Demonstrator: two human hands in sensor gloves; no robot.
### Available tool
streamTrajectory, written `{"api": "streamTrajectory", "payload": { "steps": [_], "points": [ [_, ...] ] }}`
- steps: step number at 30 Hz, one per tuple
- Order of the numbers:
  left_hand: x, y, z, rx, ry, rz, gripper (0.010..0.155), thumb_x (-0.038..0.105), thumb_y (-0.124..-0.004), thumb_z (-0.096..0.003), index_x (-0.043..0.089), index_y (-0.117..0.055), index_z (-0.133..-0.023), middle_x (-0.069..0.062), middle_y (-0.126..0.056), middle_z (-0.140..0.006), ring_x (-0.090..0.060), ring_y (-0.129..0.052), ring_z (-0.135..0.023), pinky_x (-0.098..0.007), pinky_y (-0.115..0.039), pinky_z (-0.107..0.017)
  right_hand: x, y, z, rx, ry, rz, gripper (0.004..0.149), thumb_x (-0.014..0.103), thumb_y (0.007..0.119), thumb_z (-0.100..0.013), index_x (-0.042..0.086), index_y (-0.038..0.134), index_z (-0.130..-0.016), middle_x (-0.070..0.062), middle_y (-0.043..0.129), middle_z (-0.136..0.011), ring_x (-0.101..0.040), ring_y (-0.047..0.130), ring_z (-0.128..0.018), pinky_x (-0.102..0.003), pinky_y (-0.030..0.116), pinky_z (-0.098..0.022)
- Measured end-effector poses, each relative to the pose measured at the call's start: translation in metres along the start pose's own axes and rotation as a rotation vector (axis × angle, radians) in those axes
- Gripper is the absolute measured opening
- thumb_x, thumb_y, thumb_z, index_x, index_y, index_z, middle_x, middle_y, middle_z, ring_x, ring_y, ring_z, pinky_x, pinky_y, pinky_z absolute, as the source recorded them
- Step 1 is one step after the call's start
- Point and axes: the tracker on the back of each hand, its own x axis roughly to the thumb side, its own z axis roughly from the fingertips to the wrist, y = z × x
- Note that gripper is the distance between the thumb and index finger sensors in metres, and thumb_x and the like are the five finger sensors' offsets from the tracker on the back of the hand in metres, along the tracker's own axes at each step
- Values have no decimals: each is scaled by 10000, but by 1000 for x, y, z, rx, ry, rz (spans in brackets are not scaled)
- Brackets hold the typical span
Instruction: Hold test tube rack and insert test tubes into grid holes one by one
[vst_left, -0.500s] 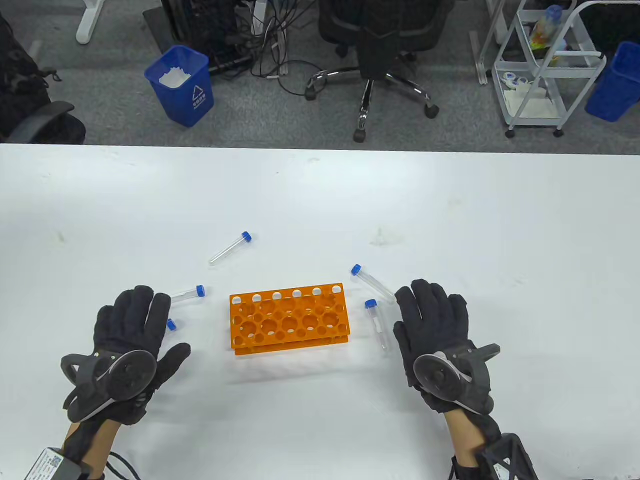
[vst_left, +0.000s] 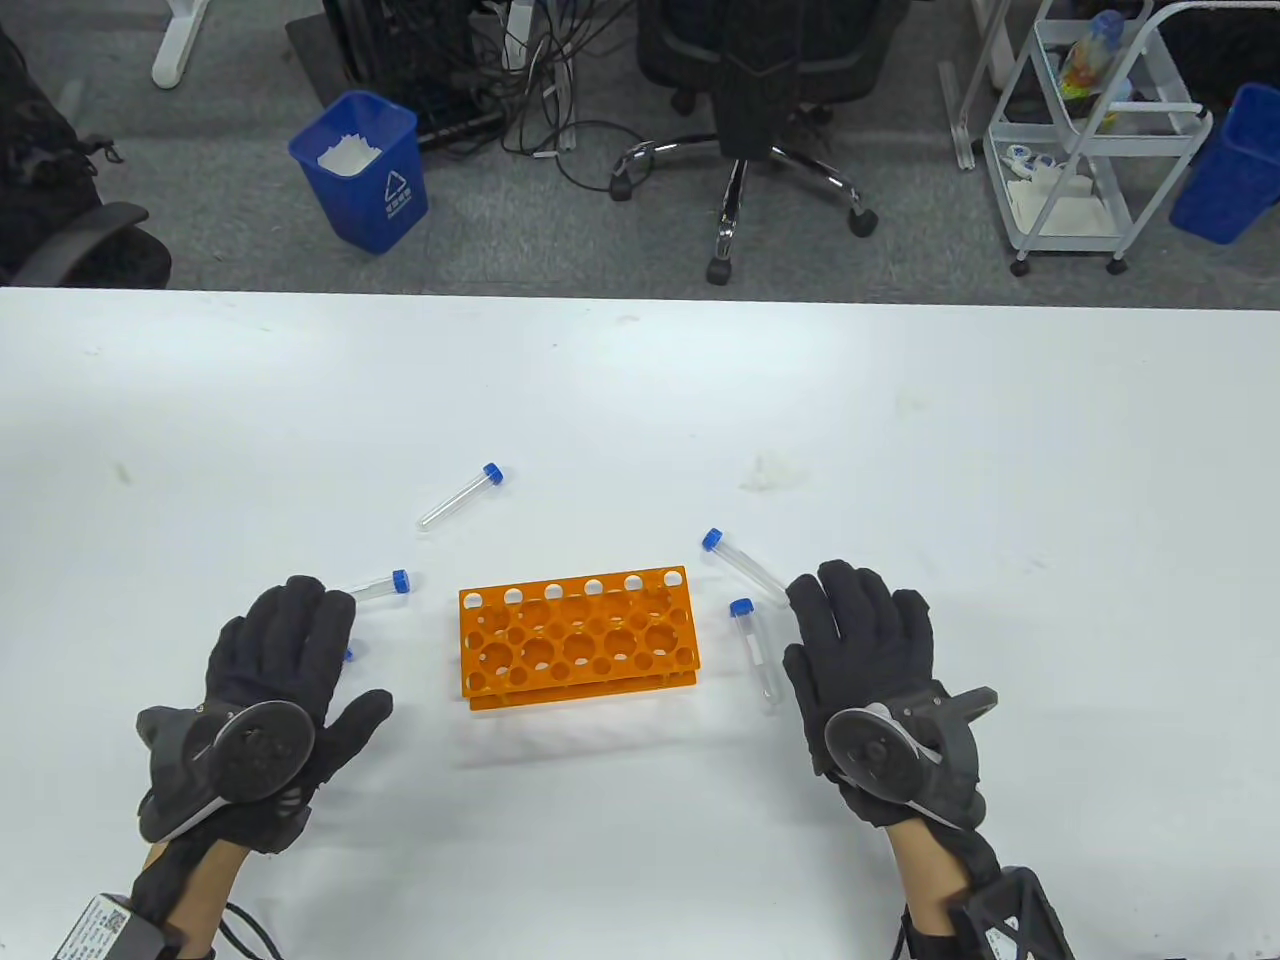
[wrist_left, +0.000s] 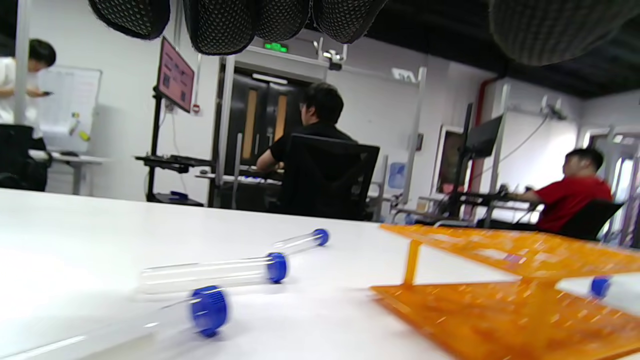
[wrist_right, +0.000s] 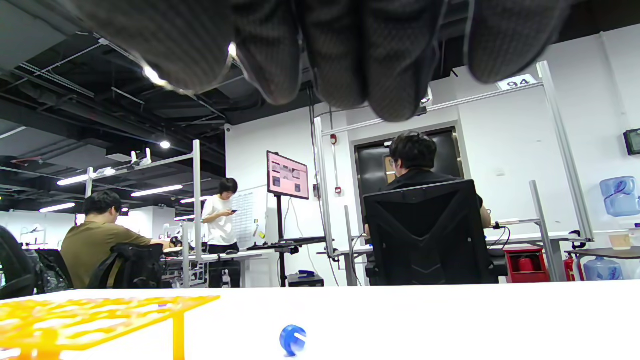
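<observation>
A wide white table (vst_left: 640, 400) fills the lower part of the table view, with grey office floor beyond its far edge, where a blue waste bin (vst_left: 360, 170), a black swivel chair (vst_left: 760, 90) and a white wire cart (vst_left: 1090, 130) stand.

The orange test tube rack (vst_left: 578, 636) sits near the middle of the table toward the near edge, its grid holes holding no tubes. Five clear tubes with blue caps lie flat around it. One tube (vst_left: 460, 496) lies far-left of the rack, well apart from it. A second tube (vst_left: 378, 586) lies just left of the rack, its clear end at the fingertips of the left hand (vst_left: 265, 700). Of a third, only a sliver of blue cap (vst_left: 348, 655) shows beside that hand; whether the hand touches it is hard to tell from above. On the right, a fourth tube (vst_left: 745, 566) slants from the rack's far-right corner toward the right hand (vst_left: 880, 690), and a fifth tube (vst_left: 755, 650) lies between the rack and that hand.

Both hands rest palm-down with fingers spread, gripping nothing, the left one near the rack's left side, the right one near its right side. Neither touches the rack.
</observation>
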Motion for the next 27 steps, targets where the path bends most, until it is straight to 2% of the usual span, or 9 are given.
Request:
{"api": "streamTrajectory", "payload": {
  "steps": [3, 6, 8, 12, 16, 17, 19, 20, 27],
  "points": [
    [10, 4, -4, 24, 1, 133, 870, 703, -684, -362, 264, -474, -1083, -121, -455, -1133, -397, -697, -1025, -602, -645, -715, 2, -1, 0, -2, -5, -4, 592, 403, 733, -446, 175, 664, -988, -209, 656, -1079, -503, 719, -935, -782, 568, -619],
    [22, 1, -14, -39, 8, 274, 864, 689, -687, -372, 248, -471, -1083, -104, -520, -1115, -381, -811, -949, -564, -723, -671, 2, 0, 0, 2, -10, -10, 589, 403, 733, -446, 174, 670, -984, -208, 661, -1075, -503, 726, -930, -780, 574, -617],
    [27, -5, -19, -101, 70, 337, 862, 676, -695, -382, 228, -469, -1082, -108, -548, -1100, -374, -861, -900, -539, -762, -635, 3, 0, 1, 8, -11, -11, 588, 403, 732, -446, 174, 671, -984, -208, 664, -1074, -502, 729, -930, -779, 577, -616],
    [33, -22, -30, -225, 283, 467, 835, 641, -716, -398, 171, -530, -1063, -139, -620, -1056, -376, -920, -821, -515, -799, -588, 2, -1, 1, 8, -13, -20, 582, 402, 732, -446, 175, 679, -979, -208, 673, -1070, -502, 738, -922, -777, 582, -615],
    [35, -39, -40, -325, 407, 353, 827, 635, -721, -406, 107, -607, -1032, -170, -705, -999, -360, -992, -729, -481, -851, -528, 2, 0, 1, 21, -22, -20, 577, 403, 731, -447, 174, 689, -974, -206, 680, -1067, -501, 745, -919, -775, 588, -614],
    [35, -44, -43, -349, 454, 299, 787, 639, -721, -404, 143, -642, -1010, -179, -742, -973, -351, -1018, -689, -466, -870, -503, 2, 1, 1, 25, -24, -21, 575, 403, 731, -447, 173, 692, -973, -206, 683, -1065, -500, 747, -918, -774, 588, -615],
    [35, -55, -48, -419, 522, 296, 762, 636, -728, -404, 140, -683, -981, -171, -778, -945, -324, -1044, -648, -446, -887, -471, 3, 1, 1, 33, -29, -22, 572, 402, 732, -447, 174, 697, -970, -205, 687, -1064, -500, 748, -917, -774, 590, -614],
    [35, -60, -49, -449, 561, 306, 778, 634, -734, -402, 97, -714, -964, -170, -794, -933, -328, -1058, -625, -444, -898, -454, 3, 1, 1, 34, -30, -23, 569, 403, 730, -447, 174, 701, -968, -204, 689, -1063, -500, 750, -916, -774, 592, -613],
    [34, -81, -61, -505, 677, 304, 622, 627, -772, -390, 170, -880, -798, -145, -921, -829, -300, -1136, -506, -416, -958, -355, 3, 1, 1, 55, -37, -23, 568, 405, 729, -448, 174, 704, -966, -205, 691, -1062, -499, 752, -915, -771, 594, -614]
  ]
}}
